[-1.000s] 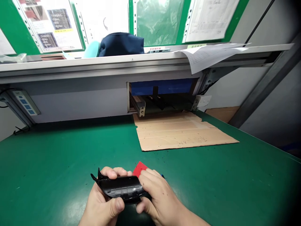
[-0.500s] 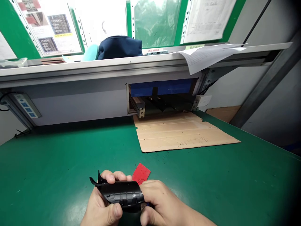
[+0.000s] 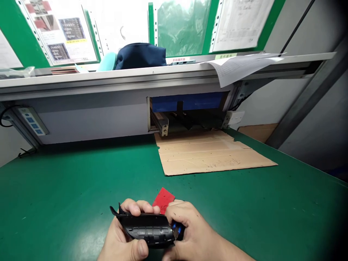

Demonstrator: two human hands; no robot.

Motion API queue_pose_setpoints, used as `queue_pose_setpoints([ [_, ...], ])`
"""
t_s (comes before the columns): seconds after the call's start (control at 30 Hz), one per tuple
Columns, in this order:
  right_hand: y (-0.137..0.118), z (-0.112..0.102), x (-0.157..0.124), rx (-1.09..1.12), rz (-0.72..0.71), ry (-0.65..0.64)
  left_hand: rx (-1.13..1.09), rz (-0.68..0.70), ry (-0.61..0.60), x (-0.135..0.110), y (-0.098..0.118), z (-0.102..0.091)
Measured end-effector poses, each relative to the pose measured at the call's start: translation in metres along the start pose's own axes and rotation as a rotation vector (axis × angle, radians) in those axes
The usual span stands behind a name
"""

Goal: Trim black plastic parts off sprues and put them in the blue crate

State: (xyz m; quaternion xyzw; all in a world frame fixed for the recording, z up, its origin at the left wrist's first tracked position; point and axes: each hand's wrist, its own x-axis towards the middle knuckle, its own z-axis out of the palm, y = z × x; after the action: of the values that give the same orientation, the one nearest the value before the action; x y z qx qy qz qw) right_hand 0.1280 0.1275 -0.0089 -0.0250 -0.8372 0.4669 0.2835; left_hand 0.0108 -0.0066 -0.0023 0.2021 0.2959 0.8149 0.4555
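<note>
A black curved plastic part (image 3: 149, 229) with a row of raised rectangles lies across my left hand (image 3: 127, 232). My left thumb presses its near side, and the fingers wrap over its far edge. Two thin black prongs stick out at its left end. My right hand (image 3: 190, 228) is closed at the part's right end, around a small pliers-like tool (image 3: 177, 229) with a metal tip and blue bits. The tip is at the part's end; most of the tool is hidden by the fingers. Just beyond my hands, a red square piece (image 3: 163, 200) with dark marks lies on the table.
The green tabletop (image 3: 81, 174) carries a flat cardboard sheet (image 3: 206, 156) with dark crumbs. Behind it, a recess (image 3: 190, 117) opens under a white shelf (image 3: 130, 74). On the shelf sit a navy pouch (image 3: 141, 56) and loose paper (image 3: 231, 70). A power strip (image 3: 34, 121) is at left.
Both hands and the black part have shifted slightly right and down. My right hand has turned, so the tool's metal tip and blue bits now show at the part's end.
</note>
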Motion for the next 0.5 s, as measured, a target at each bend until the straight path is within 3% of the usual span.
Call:
queue_pose_setpoints([
  [0.1,-0.002,-0.006,0.001,-0.081,-0.012,0.097,0.02,0.026,0.037,0.0,0.003,0.002],
  [0.2,-0.006,-0.011,0.002,-0.142,-0.152,0.166,0.026,0.029,0.085,-0.001,0.008,0.005],
  [0.33,-0.011,-0.011,0.002,-0.123,-0.342,0.075,0.038,0.028,0.104,-0.002,0.009,0.008],
  [0.5,-0.015,-0.013,0.004,-0.113,-0.334,0.022,0.063,0.029,0.117,-0.001,0.008,0.007],
])
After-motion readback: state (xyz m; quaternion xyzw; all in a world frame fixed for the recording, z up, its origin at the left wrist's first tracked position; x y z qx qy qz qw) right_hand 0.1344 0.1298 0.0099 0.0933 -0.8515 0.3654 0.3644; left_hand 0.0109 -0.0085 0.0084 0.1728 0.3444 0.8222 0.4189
